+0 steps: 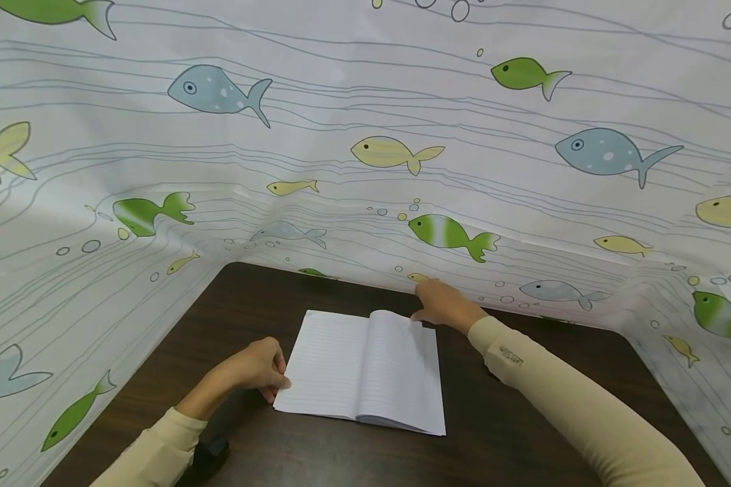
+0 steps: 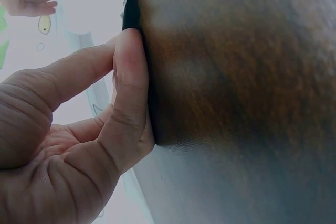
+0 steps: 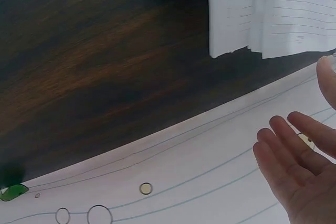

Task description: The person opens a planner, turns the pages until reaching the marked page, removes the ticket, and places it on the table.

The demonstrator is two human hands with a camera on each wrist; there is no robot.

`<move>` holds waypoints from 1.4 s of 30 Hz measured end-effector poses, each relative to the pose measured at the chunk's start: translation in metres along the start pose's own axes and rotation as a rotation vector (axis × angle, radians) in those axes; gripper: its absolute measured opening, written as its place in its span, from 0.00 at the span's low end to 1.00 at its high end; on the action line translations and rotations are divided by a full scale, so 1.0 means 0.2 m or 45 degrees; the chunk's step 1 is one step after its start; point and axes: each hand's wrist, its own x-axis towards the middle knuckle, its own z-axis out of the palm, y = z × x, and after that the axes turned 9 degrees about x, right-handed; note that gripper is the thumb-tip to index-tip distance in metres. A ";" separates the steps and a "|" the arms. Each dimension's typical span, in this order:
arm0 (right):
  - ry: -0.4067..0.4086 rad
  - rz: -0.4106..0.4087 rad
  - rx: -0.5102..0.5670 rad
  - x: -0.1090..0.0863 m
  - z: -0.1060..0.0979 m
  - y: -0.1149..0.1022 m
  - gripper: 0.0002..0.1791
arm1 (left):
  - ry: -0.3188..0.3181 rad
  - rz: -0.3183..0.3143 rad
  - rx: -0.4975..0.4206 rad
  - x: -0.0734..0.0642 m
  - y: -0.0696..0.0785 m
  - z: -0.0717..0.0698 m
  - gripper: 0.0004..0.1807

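Note:
An open notebook with ruled white pages lies on the dark wooden table. Its right-hand page arches up near the spine. At the left edge, my left hand pinches the notebook, thumb on the page and fingers bent at the border; the left wrist view shows this hand close over the wood. Beyond the top right of the notebook is my right hand, its thumb by the page's upper edge. In the right wrist view the fingers of this hand are extended and hold nothing.
White sheeting with printed fish rises along the back and both sides of the table. A small black object is beside the left sleeve. The right sleeve reaches over the table's right part.

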 end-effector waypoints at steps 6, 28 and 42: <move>-0.025 0.035 0.008 -0.02 0.01 0.04 0.30 | 0.005 0.011 -0.001 0.00 -0.01 0.00 0.13; 0.030 -0.051 0.292 0.02 0.19 0.14 0.18 | 0.012 0.018 -0.011 0.00 -0.01 0.01 0.13; 0.106 -0.044 0.482 0.02 0.23 0.12 0.13 | 0.024 -0.003 0.001 0.01 0.00 0.02 0.13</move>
